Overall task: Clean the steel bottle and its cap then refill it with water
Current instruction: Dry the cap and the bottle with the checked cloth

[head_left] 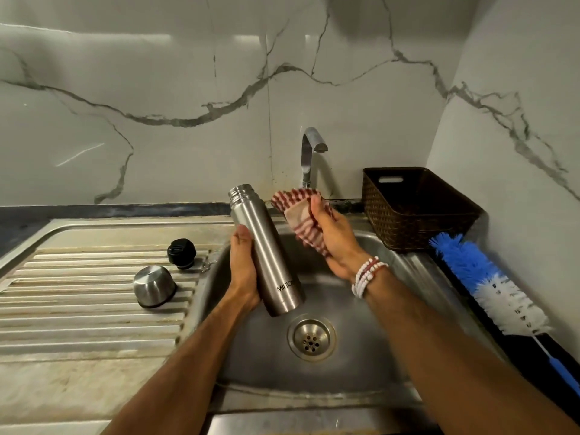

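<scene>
On the left is the bumpy steel draining board (pixel 94 277). A round steel cap (pixel 153 287) sits on it with its open side down. A little black cap (pixel 181 253) sits just behind it, close to the edge of the sink (pixel 361 356). The two caps are near each other but do not touch.

Next comes the left hand (pixel 243 271). Its fingers are wrapped round the low part of the steel bottle (pixel 266 252), and the thumb lies along the side. The bottle is up in the air over the sink bowl. It leans a bit, with its open top up and tipped to the left. It has no cap on. The bottom of the bottle hangs above the round drain (pixel 311 340).

Behind the sink stands the shiny tap (pixel 310 152), by the white wall with grey lines (pixel 157 89).

The right hand (pixel 332 243) is held up just beside the top of the bottle. It holds a bunched red and white striped cloth (pixel 301 215), with the fingers curled over it. I cannot tell if the cloth touches the bottle. White and red beads (pixel 367 274) go round the wrist.

Further right a dark brown basket (pixel 417 208) sits in the corner. In front of it a long blue and white bottle brush (pixel 489 284) lies on the counter.
</scene>
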